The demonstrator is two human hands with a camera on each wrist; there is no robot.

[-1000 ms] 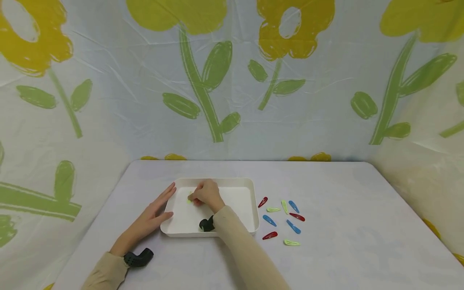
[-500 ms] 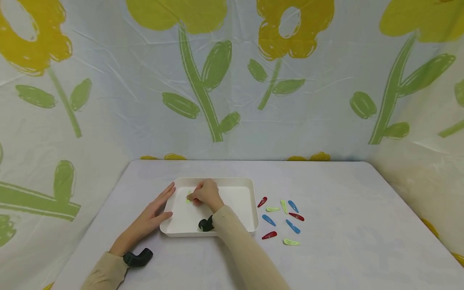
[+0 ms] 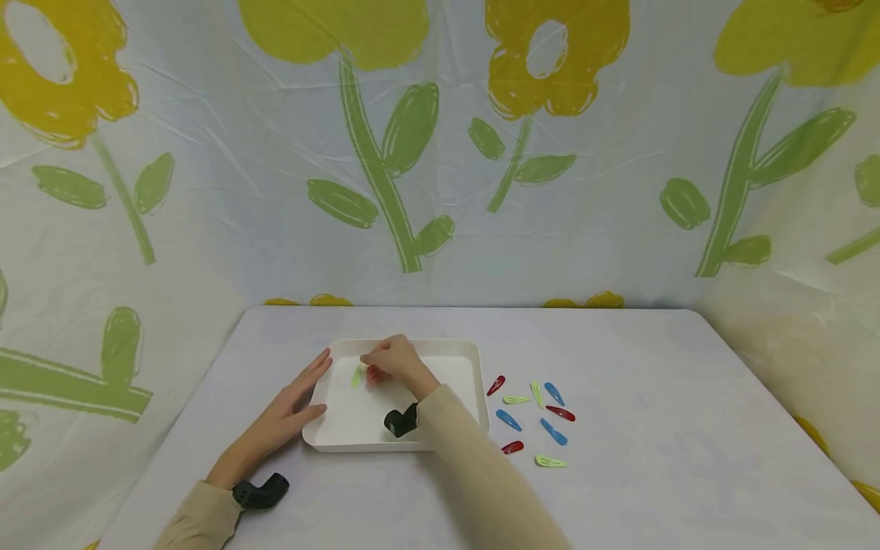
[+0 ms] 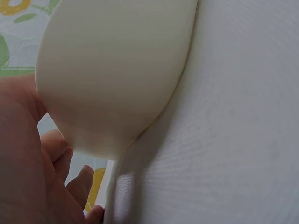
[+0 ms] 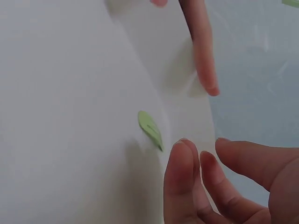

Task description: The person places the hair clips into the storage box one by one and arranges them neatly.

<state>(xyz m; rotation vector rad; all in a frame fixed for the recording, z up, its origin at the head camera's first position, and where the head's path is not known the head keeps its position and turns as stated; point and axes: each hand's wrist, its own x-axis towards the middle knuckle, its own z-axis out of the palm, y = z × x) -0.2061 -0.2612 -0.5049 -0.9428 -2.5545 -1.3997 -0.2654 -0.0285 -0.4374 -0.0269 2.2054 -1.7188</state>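
Note:
A light-green snap hair clip (image 3: 357,376) lies flat inside the white tray (image 3: 450,428), near its left wall. My right hand (image 3: 402,362) hovers just above and to the right of it. In the right wrist view a gap shows between that hand's thumb and fingers, nothing is between them, and the green clip (image 5: 149,128) lies apart from them. My left hand (image 3: 283,410) rests against the tray's left edge, fingers extended along the rim. The left wrist view shows the tray's outer wall (image 4: 117,79) beside that hand.
Right of the tray, several hair clips lie scattered on the white table (image 3: 653,428): red clips (image 3: 561,413), blue clips (image 3: 553,431) and green clips (image 3: 550,461). A flower-printed curtain (image 3: 275,191) stands behind the table. Each wrist wears a black camera (image 3: 261,491).
My right hand has let go of the green hair clip and lifted slightly up and away, so more of the clip shows. The left hand stays at the tray's edge.

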